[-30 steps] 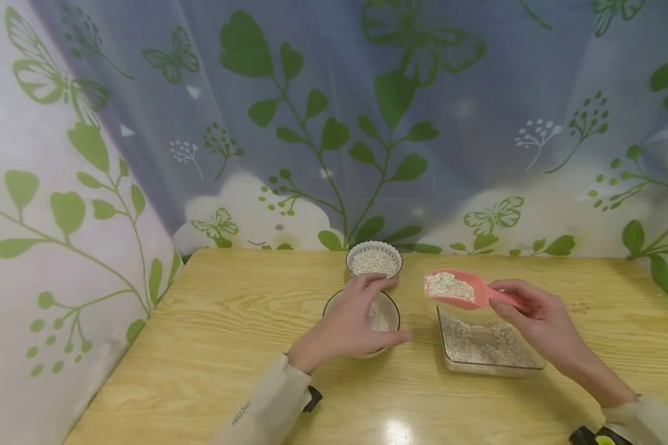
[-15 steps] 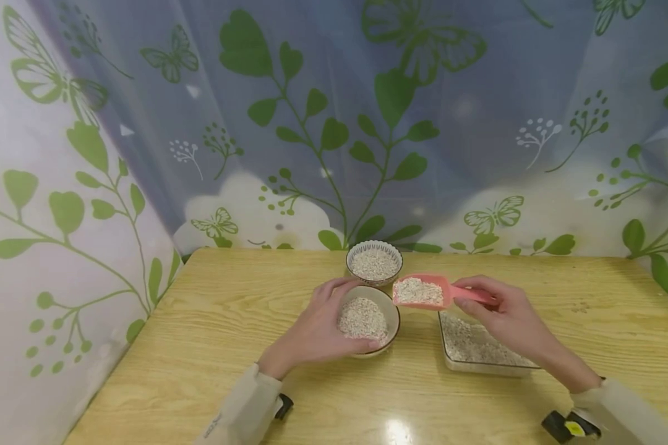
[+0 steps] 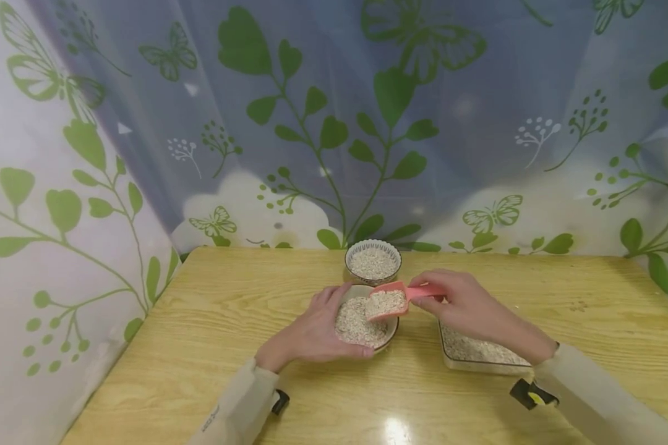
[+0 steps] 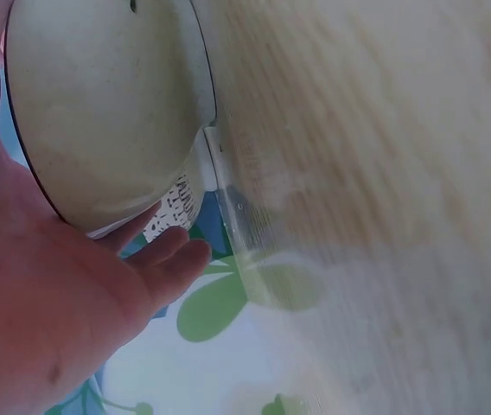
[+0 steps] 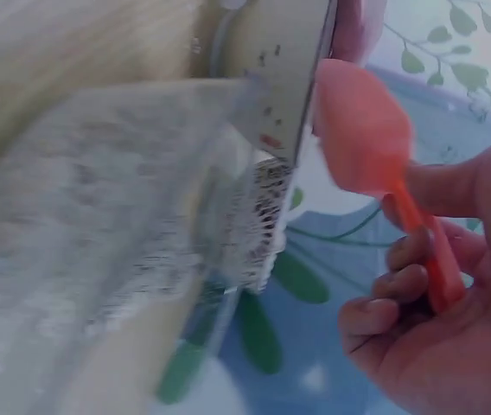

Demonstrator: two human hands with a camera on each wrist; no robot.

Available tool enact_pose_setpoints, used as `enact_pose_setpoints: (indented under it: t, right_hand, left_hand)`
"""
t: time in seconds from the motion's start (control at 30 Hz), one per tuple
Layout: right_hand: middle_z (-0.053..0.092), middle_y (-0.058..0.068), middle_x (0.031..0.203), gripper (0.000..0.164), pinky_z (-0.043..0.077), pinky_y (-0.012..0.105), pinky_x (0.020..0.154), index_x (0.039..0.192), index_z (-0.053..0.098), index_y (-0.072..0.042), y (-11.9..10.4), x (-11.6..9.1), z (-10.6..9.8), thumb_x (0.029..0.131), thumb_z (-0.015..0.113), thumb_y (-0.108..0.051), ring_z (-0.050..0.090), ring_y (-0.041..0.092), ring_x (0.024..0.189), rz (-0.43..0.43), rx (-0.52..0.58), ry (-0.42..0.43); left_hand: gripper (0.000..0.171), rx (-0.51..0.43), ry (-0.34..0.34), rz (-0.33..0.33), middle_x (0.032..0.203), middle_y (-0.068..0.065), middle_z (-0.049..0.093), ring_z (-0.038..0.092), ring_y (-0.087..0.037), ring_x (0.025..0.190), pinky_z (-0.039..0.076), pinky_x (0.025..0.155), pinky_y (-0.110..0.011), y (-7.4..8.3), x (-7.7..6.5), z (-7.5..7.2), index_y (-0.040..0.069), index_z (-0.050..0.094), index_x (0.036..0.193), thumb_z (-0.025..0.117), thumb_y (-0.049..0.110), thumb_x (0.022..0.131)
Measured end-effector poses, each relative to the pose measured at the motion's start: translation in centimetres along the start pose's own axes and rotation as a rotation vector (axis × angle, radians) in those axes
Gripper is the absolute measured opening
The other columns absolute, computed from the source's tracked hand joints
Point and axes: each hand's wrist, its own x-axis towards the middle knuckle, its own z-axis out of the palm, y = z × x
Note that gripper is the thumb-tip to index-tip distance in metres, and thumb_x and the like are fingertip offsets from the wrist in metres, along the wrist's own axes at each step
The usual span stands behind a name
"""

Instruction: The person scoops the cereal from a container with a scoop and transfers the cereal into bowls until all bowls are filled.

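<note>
My right hand (image 3: 462, 303) grips the handle of a pink scoop (image 3: 425, 290), fingers curled round it in the right wrist view. The scoop, heaped with pale oat flakes (image 3: 385, 303), is tilted over the right side of a cream, dark-rimmed bowl (image 3: 392, 335). My left hand (image 3: 321, 327) holds that bowl from its left side, thumb at the front and fingers behind. More oats (image 3: 359, 324) lie in the bowl. The left wrist view shows the bowl's outer wall (image 4: 107, 104) against the palm. From behind, the right wrist view shows the scoop's underside (image 5: 362, 130).
Just behind the held bowl stands a patterned bowl (image 3: 374, 262) with a fluted rim, holding oats. A rectangular dark-rimmed container (image 3: 487, 369) of oats sits at right, partly under my right forearm. The wooden table (image 3: 200, 321) ends at a leaf-printed curtain (image 3: 312, 185).
My right hand has carried the loaded scoop leftward from above the container to over the cream bowl and tilted it. My left hand has moved from above that bowl to grip its left side.
</note>
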Motion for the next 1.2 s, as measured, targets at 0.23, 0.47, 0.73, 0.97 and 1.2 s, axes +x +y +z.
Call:
enact_pose_setpoints:
  t: [0.23, 0.47, 0.73, 0.97, 1.2]
  right_hand:
    - [0.076, -0.001, 0.095, 0.01, 0.052, 0.03, 0.068, 0.102, 0.075, -0.014, -2.4, 2.3, -0.9, 0.096, 0.071, -0.019, 0.063, 0.01, 0.077, -0.142, -0.198, -0.092]
    - [0.076, 0.0, 0.095, 0.006, 0.055, 0.031, 0.071, 0.097, 0.075, -0.014, -4.7, 3.5, -2.8, 0.093, 0.071, -0.012, 0.069, 0.015, 0.084, -0.131, -0.276, -0.203]
    - [0.075, 0.002, 0.096, 0.011, 0.054, 0.03, 0.069, 0.102, 0.074, -0.011, -5.9, 3.8, -3.9, 0.091, 0.069, -0.009, 0.063, 0.012, 0.08, -0.087, -0.302, -0.276]
    - [0.076, -0.003, 0.097, 0.01, 0.055, 0.03, 0.07, 0.101, 0.073, -0.016, -5.4, 3.2, -4.0, 0.092, 0.07, -0.011, 0.065, 0.009, 0.081, -0.119, -0.305, -0.232]
    - [0.076, -0.002, 0.1, 0.01, 0.053, 0.033, 0.07, 0.103, 0.074, -0.016, -3.8, 1.6, -3.9, 0.093, 0.073, -0.017, 0.066, 0.013, 0.083, -0.213, -0.334, -0.096]
  left_hand:
    - [0.131, -0.031, -0.024, 0.004, 0.166, -0.014, 0.024, 0.029, -0.036, 0.151, 0.04, 0.113, -0.064, 0.0, 0.1, -0.3, 0.023, 0.01, 0.166, 0.081, 0.074, 0.067]
    - [0.13, -0.051, -0.025, 0.001, 0.164, -0.013, 0.027, 0.031, -0.033, 0.149, 0.041, 0.113, -0.062, 0.0, 0.1, -0.3, 0.024, 0.012, 0.165, 0.081, 0.073, 0.067]
    - [0.132, -0.051, -0.023, -0.008, 0.164, -0.014, 0.027, 0.033, -0.034, 0.149, 0.041, 0.113, -0.063, -0.1, 0.1, -0.1, 0.024, 0.011, 0.165, 0.081, 0.074, 0.066]
    - [0.13, -0.047, -0.02, 0.001, 0.164, -0.015, 0.027, 0.032, -0.035, 0.149, 0.04, 0.113, -0.063, 0.0, 0.0, 0.0, 0.023, 0.012, 0.165, 0.081, 0.072, 0.068]
    - [0.13, 0.017, -0.001, -0.002, 0.167, -0.012, 0.023, 0.029, -0.032, 0.152, 0.04, 0.115, -0.06, 0.5, -0.1, -0.3, 0.02, 0.013, 0.166, 0.078, 0.076, 0.068]
